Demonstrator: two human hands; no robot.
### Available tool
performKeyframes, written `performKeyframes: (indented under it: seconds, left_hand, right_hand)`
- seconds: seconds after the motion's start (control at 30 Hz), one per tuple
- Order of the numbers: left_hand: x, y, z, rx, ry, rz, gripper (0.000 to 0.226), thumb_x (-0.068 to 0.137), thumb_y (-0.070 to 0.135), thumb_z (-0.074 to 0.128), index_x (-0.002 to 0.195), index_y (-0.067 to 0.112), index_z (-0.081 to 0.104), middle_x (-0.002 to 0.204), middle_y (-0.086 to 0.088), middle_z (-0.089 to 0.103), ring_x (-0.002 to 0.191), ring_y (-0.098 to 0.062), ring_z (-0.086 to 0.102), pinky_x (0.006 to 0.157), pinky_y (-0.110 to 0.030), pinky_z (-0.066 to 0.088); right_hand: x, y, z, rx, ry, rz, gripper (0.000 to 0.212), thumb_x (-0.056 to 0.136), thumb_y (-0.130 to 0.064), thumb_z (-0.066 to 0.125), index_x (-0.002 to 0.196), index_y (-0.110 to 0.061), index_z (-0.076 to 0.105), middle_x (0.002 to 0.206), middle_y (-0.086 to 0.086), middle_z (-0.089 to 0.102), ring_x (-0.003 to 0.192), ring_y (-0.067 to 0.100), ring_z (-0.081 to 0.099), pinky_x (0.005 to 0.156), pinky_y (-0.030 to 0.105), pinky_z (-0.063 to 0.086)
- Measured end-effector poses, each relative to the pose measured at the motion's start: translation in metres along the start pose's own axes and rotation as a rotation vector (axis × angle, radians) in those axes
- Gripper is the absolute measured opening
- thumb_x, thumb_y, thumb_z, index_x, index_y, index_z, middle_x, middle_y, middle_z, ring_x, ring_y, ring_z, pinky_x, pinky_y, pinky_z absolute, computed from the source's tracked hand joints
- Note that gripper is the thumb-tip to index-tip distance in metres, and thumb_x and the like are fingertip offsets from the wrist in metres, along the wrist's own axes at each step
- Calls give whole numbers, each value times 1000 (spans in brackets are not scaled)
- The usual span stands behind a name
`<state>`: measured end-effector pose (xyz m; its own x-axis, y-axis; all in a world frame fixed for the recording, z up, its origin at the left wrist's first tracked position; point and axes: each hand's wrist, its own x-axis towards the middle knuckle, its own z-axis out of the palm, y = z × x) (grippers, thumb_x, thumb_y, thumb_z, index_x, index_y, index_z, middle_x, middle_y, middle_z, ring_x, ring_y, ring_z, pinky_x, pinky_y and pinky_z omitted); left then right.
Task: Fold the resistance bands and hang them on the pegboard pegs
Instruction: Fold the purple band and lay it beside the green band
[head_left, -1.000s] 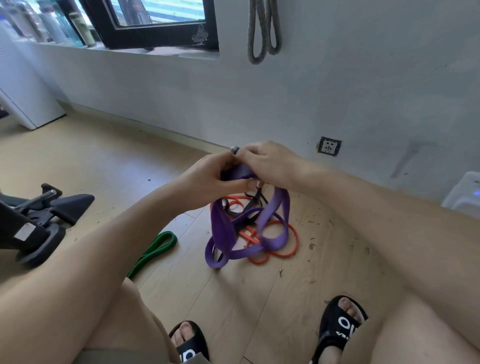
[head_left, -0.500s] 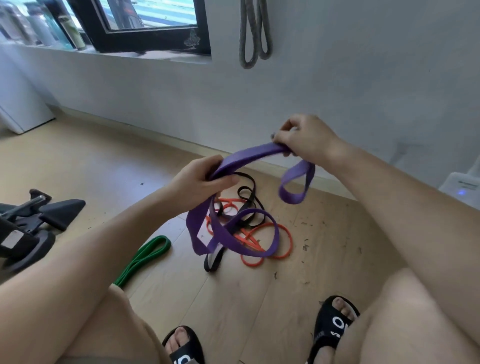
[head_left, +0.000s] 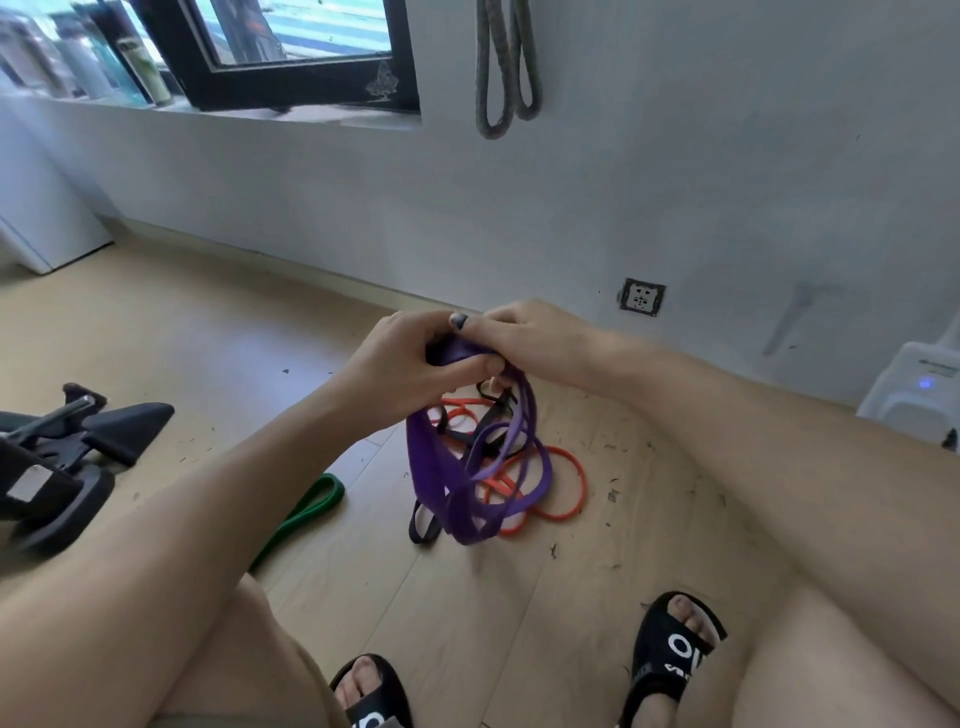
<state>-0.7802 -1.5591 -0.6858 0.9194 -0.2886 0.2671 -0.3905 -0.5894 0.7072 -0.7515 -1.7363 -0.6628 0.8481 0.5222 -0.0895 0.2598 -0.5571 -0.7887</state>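
Observation:
A purple resistance band (head_left: 457, 483) hangs in several loops from both hands, held above the floor. My left hand (head_left: 400, 364) grips its gathered top with fingers and thumb curled round it. My right hand (head_left: 524, 332) pinches the same bunch from the right, touching the left hand. On the wooden floor below lie an orange band (head_left: 563, 486) and a black band (head_left: 423, 530), tangled together. A green band (head_left: 306, 506) lies on the floor to the left. A grey band (head_left: 506, 67) hangs folded on the wall above; its peg is out of frame.
Black exercise equipment (head_left: 67, 457) stands on the floor at left. A wall socket (head_left: 642, 297) sits low on the wall. A white appliance (head_left: 919, 389) is at right, a window (head_left: 291, 47) at upper left. My sandalled feet (head_left: 670, 644) are at the bottom.
My right hand, which had drawn a length of purple band up and to the right, has come back down to the left hand. The band now hangs bunched in more loops.

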Motion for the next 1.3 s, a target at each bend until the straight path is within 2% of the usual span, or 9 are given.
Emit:
performKeyframes:
  seconds: [0.1, 0.27, 0.43, 0.57, 0.67, 0.73, 0.87, 1.03, 1.3]
  left_hand:
    - [0, -6, -1, -123, -23, -34, 26, 76, 46, 80, 85, 24, 69, 64, 11, 60, 59, -8, 51, 58, -24, 43]
    - [-1, -17, -1, -197, -236, -110, 24, 93, 11, 74, 84, 23, 56, 66, 18, 55, 62, -2, 51, 62, -16, 44]
    - [2, -12, -7, -216, -171, -113, 36, 86, 39, 76, 92, 6, 62, 72, 0, 58, 68, -17, 57, 65, -33, 47]
    - [2, -2, -8, -192, -90, -64, 30, 85, 34, 80, 84, 8, 65, 64, 5, 58, 61, -15, 54, 61, -34, 41]
    - [1, 4, -5, -250, -91, -56, 45, 76, 46, 82, 85, 5, 65, 65, -6, 60, 62, -21, 56, 61, -41, 46]
    - [1, 6, -2, -249, -89, -55, 46, 73, 46, 82, 87, 5, 67, 67, -15, 62, 61, -23, 56, 60, -44, 46]
    - [2, 1, -4, -338, -84, -63, 18, 81, 21, 85, 93, 15, 73, 71, -8, 66, 63, -20, 58, 61, -41, 50]
    - [-4, -10, -7, -355, -260, -170, 18, 91, 10, 77, 93, 10, 59, 69, 15, 58, 69, -8, 56, 69, -24, 49]
    - [-3, 6, -8, -236, -136, -89, 51, 79, 43, 78, 87, 1, 51, 70, -7, 48, 64, -21, 47, 61, -43, 43]
  right_hand:
    - [0, -3, -6, -9, 97, -43, 42, 100, -44, 60, 65, -20, 64, 52, -11, 57, 50, 3, 53, 57, 20, 40]
    - [0, -13, -19, 247, 200, -102, 35, 98, -32, 66, 73, -8, 70, 68, 2, 54, 53, 6, 50, 68, 32, 54]
    - [-1, 6, -45, 204, 342, -67, 35, 95, -35, 67, 66, -15, 66, 53, -6, 47, 51, 8, 47, 64, 31, 48]
    - [-3, 25, -47, -39, 170, 99, 42, 100, -49, 56, 76, -16, 69, 67, 2, 67, 61, 13, 59, 72, 30, 48]
    - [-6, 25, -32, 149, -21, 156, 55, 104, -58, 37, 100, -15, 71, 94, 8, 77, 87, 21, 70, 88, 34, 52]
    - [-4, 13, -18, 277, -49, 124, 60, 101, -64, 38, 94, -13, 69, 90, 4, 73, 85, 23, 65, 87, 33, 49]
    - [1, -5, -7, 158, 70, -14, 51, 91, -58, 63, 87, -9, 75, 78, 13, 70, 69, 19, 63, 72, 35, 49]
    - [0, -14, -19, 122, 205, -105, 40, 90, -38, 74, 61, -16, 58, 52, -4, 46, 45, 7, 44, 50, 19, 35]
    - [-4, -8, -43, 222, 419, -121, 35, 86, -37, 74, 61, -15, 64, 56, 2, 55, 59, 15, 54, 66, 29, 41]
